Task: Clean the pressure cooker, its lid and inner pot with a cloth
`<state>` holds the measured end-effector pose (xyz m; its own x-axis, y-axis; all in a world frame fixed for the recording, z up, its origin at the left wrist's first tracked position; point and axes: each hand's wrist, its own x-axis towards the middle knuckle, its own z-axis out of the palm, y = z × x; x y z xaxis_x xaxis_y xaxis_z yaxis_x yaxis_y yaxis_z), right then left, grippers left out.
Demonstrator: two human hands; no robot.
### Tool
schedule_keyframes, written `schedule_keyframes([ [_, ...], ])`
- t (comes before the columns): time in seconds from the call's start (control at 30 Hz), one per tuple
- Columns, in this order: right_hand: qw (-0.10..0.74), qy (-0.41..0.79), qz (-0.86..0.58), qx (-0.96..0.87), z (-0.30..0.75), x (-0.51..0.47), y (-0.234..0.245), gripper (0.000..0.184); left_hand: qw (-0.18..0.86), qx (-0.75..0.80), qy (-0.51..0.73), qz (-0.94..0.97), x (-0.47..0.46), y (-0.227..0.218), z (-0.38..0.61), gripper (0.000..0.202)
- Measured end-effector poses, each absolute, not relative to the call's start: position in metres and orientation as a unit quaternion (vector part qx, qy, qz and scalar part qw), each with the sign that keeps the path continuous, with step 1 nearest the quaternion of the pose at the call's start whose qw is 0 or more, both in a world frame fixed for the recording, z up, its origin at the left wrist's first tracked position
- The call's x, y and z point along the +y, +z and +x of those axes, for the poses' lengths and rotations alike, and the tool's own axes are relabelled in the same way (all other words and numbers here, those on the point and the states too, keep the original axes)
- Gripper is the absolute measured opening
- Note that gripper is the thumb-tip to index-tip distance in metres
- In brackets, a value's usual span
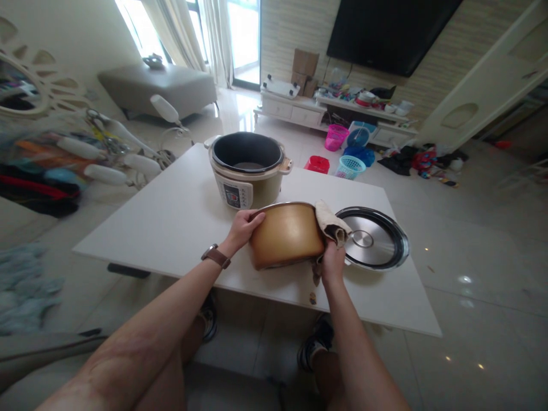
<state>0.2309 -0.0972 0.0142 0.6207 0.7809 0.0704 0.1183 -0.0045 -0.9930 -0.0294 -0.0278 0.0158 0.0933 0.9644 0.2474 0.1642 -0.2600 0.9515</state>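
Observation:
A golden-brown inner pot (287, 235) is tilted over the near part of the white table, its rim turned away from me. My left hand (243, 229) grips its rim on the left, thumb on the outer wall. At the pot's right side, my right hand (333, 261) is closed round a beige cloth (330, 220) that lies over the rim and wall. Behind the pot stands the electric pressure cooker body (268, 184), open on top, with a dark inside and a control panel at its front. To the right rests the round metal lid (375, 238), its underside up.
The white table (158, 222) has its near edge just before my legs. A floor lamp (128, 165) with several white shades stands close to its left edge. Baskets, a red stool (317, 165) and a low TV cabinet (295, 108) are beyond it.

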Motion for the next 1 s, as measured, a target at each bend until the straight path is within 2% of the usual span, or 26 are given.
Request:
schedule_keyframes([
  [0.2,0.616,0.239,-0.662,-0.352,0.224,-0.100,0.014,0.051,0.406,0.465,0.483,0.621,-0.027,0.011,-0.032,0.056],
  [0.33,0.613,0.164,-0.631,-0.445,0.220,-0.109,0.011,0.041,0.407,0.466,0.483,0.620,-0.027,0.009,-0.032,0.056],
  [0.5,0.528,0.019,-0.548,-0.648,0.218,-0.125,0.019,0.036,0.416,0.458,0.488,0.616,-0.026,0.007,-0.034,0.055],
  [0.6,0.491,-0.019,-0.514,-0.703,0.220,-0.129,0.023,0.034,0.421,0.453,0.492,0.612,-0.026,0.004,-0.035,0.057],
  [0.7,0.509,-0.001,-0.527,-0.680,0.222,-0.126,0.021,0.039,0.427,0.448,0.500,0.607,-0.025,0.000,-0.035,0.061],
  [1.0,0.621,0.206,-0.617,-0.438,0.223,-0.108,0.015,0.041,0.394,0.460,0.528,0.596,-0.024,-0.023,-0.036,0.068],
])
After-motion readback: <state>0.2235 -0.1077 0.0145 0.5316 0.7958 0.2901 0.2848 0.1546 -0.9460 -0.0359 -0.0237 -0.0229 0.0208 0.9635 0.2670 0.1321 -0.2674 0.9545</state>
